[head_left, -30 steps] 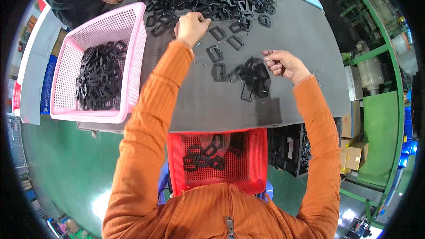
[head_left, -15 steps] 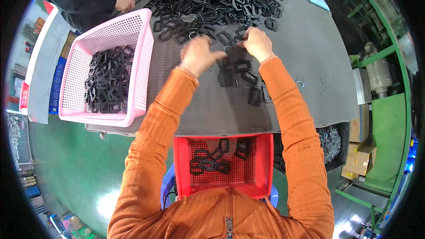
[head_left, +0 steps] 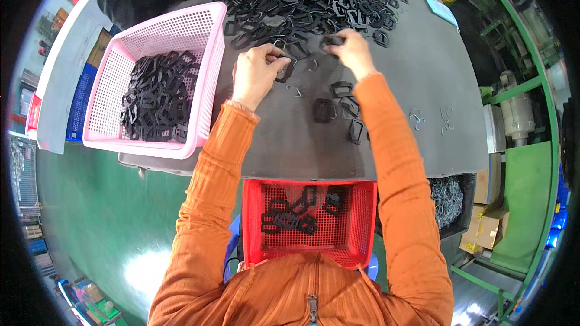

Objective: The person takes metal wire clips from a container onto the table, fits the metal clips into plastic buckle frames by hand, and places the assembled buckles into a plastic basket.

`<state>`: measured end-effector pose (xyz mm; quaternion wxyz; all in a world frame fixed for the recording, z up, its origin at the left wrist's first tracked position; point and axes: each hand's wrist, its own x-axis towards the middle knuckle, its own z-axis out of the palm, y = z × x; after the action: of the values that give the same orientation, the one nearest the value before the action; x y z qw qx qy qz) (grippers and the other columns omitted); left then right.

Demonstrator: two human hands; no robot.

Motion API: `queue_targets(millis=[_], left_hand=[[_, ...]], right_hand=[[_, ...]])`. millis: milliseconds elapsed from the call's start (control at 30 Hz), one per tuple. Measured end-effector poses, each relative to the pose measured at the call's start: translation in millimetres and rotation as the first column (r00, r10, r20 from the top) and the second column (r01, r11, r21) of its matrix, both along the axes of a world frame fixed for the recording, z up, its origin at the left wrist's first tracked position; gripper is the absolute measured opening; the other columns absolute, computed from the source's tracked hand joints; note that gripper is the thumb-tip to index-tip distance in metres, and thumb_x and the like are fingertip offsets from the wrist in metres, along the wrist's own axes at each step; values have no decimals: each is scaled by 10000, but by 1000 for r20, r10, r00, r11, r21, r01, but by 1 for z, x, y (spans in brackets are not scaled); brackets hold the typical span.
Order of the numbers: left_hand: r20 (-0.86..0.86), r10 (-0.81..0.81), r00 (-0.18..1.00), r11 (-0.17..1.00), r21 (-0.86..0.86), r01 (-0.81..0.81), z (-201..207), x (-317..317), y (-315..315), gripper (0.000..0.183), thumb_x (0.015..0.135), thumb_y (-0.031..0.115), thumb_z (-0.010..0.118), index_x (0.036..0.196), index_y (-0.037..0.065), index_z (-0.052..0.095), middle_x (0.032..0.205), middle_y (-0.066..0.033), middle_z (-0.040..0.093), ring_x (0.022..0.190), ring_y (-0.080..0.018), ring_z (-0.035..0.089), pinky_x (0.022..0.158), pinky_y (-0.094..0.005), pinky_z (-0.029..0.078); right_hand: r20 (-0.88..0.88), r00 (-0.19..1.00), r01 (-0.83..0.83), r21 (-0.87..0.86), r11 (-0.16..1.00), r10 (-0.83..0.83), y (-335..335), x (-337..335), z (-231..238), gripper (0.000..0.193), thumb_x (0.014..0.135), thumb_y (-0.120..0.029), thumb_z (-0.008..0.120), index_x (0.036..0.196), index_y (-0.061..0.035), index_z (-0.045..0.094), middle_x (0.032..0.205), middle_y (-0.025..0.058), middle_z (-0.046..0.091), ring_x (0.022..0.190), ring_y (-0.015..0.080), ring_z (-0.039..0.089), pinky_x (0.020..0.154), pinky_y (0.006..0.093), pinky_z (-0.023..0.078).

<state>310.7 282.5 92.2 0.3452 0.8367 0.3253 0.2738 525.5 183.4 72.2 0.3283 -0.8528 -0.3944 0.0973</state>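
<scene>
Pinching a black buckle between thumb and fingers of the nearly closed left hand, spread and blurred half a second earlier; apparently gripping a dark piece, motion-blurred, in the curled right hand, near the pile on the counter. Presumably advanced from reaching to handling.

Heaped black buckles, two held at fingertips

A flat, rectangular black buckle with an open middle tilts in the left hand's pinch, upper centre of the frame. A second dark buckle, blurred, sits in the right hand's grip, higher and further right. Several loose buckles lie close together just right of centre. The heap, at top centre, is dense, its pieces overlapping at many angles.
</scene>
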Motion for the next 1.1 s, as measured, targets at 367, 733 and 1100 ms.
queue_targets(millis=[367, 733, 1100], left_hand=[[-26, -772, 635, 612, -299, 732, 25, -53, -63, 285, 796, 262, 663, 951, 24, 689, 873, -148, 682, 799, -257, 656, 748, -338, 502], [-325, 40, 945, 763, 621, 181, -61, 71, 23, 422, 836, 291, 620, 1169, 44, 539, 1123, -102, 543, 1012, -315, 522, 835, -387, 491], [-81, -9, 997, 741, 669, 61, -47, 63, 23, 190, 896, 262, 526, 943, 93, 599, 952, -51, 618, 941, -246, 551, 774, -434, 436]], right_hand=[[-488, 645, -695, -57, 716, 588, -135, -85, 65, 311, 687, -197, 748, 914, -17, 633, 823, 69, 650, 782, 153, 620, 713, 305, 492], [799, 507, -266, -214, 940, 325, -23, 37, -27, 160, 802, -121, 547, 899, -129, 673, 980, -31, 619, 1078, 174, 498, 821, 403, 412], [210, 978, -96, 378, 921, 16, -38, 30, 1, 193, 829, -199, 646, 989, -100, 690, 878, 99, 674, 793, 270, 643, 738, 351, 492]])
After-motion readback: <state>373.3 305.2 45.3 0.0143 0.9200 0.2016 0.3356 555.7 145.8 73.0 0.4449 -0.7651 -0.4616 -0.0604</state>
